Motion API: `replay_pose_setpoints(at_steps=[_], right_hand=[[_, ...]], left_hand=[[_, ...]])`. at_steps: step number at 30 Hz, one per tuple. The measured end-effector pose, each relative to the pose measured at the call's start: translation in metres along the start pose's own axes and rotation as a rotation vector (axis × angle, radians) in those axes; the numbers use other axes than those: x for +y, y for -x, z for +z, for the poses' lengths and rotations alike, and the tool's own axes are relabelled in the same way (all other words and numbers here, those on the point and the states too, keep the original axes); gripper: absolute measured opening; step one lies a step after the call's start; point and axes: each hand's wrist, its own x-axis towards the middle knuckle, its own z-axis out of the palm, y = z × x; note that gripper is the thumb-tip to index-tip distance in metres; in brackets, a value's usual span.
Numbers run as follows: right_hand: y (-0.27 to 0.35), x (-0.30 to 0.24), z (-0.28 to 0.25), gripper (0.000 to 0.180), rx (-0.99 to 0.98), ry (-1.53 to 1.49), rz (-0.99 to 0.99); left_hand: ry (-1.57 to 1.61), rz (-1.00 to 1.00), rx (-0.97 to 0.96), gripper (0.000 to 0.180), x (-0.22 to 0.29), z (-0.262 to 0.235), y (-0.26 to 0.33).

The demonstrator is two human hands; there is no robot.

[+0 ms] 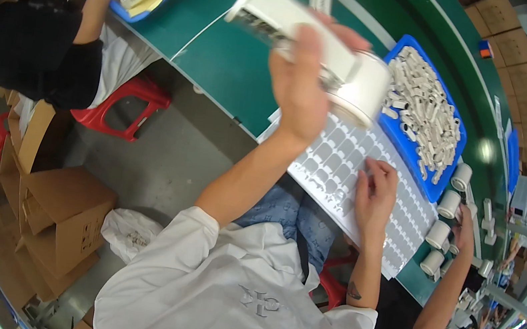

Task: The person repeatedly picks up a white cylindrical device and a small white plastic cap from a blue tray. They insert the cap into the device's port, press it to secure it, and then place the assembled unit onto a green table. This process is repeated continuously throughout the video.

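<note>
Left hand (302,82) grips a white plastic appliance housing (337,59), raised above the green workbench (221,57), apparently mid-handling; the next move calls for steadiness. Right hand (377,191), fingers loosely bent, seemingly empty, is over a grey-label sheet (337,165) overhanging the near edge. Around: blue parts tray (397,136), red stool (128,108), cardboard boxes (78,236).

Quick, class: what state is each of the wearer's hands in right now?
Left hand: closed around a white plastic device with a cylindrical end.
Right hand: open, fingers loosely bent, over the white sheet of grey rounded labels.
</note>
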Motion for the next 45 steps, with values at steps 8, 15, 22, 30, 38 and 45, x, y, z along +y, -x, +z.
replay_pose_setpoints(at_steps=[8,15,22,30,38,45], right_hand=[[-0.009,-0.001,-0.001,0.022,-0.028,-0.052,-0.004],[-0.007,-0.007,-0.005,0.024,-0.056,-0.027,0.083],[-0.022,-0.001,-0.009,0.017,-0.134,-0.019,0.121],[-0.031,0.003,-0.01,0.014,-0.174,0.0,0.083],[-0.031,0.002,-0.01,0.013,-0.148,-0.079,0.179],[-0.02,0.024,-0.019,0.016,-0.186,-0.215,0.104]], left_hand=[[-0.056,-0.209,-0.662,0.036,0.007,0.019,0.009],[-0.048,-0.223,-0.464,0.029,-0.007,0.01,0.036],[-0.213,-0.211,-0.607,0.031,-0.006,0.0,0.043],[-0.23,-0.314,-0.645,0.035,-0.003,-0.019,0.054],[-0.229,-0.43,-0.628,0.035,0.004,-0.034,0.059],[-0.236,-0.432,-0.59,0.033,0.0,-0.031,0.06]])
